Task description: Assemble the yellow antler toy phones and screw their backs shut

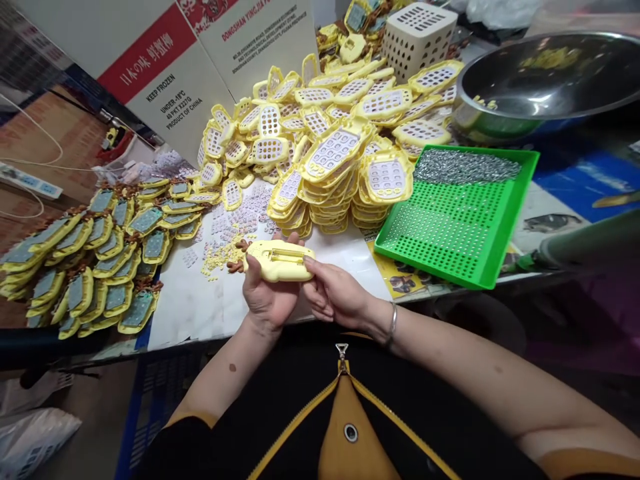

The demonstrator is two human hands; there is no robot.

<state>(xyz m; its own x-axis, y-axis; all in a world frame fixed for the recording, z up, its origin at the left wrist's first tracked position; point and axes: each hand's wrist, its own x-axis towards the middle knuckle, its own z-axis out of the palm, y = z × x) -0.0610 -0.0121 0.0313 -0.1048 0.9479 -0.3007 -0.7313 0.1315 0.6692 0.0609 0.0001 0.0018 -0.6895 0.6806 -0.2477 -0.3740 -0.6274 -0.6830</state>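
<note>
A yellow toy phone shell with brown antlers lies back side up, its battery compartment uncovered. My left hand holds it from below by the antler end, thumb over the near edge. With closed fingers, my right hand grips its other end. Just beyond my hands, small yellow pieces and pale key pieces lie scattered on the white tabletop. Yellow front shells with white keypads stand in stacks behind them.
On the left are piled shells with grey-green boards. A green tray of small screws stands at right, with a steel bowl behind it. Further back are a perforated white basket and a printed carton.
</note>
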